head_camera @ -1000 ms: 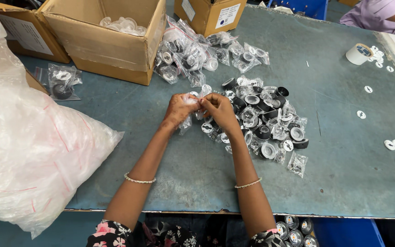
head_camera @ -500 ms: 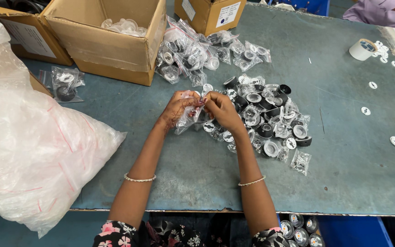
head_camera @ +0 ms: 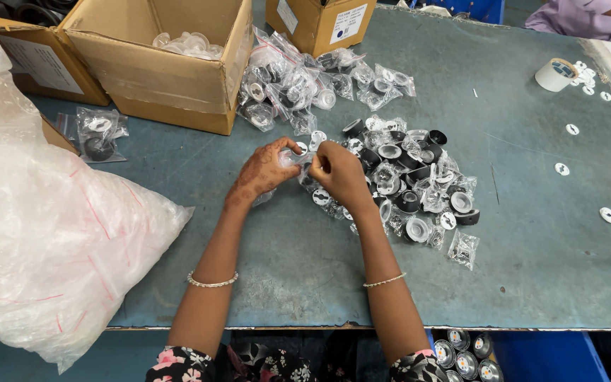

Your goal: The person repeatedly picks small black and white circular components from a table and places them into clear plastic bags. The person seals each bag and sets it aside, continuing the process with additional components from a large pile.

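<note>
Both hands, left hand [head_camera: 266, 170] and right hand [head_camera: 337, 170], pinch one small clear bag [head_camera: 297, 157] between closed fingertips above the table [head_camera: 305, 283], where the slippery film could slide free into the pile of bagged parts [head_camera: 411, 184].

Parts pile [head_camera: 411, 184] just right of fingers [head_camera: 298, 157]; bagged pile [head_camera: 298, 81] behind. Open box [head_camera: 160, 67] behind-left, big bag [head_camera: 44, 212] far left.
</note>
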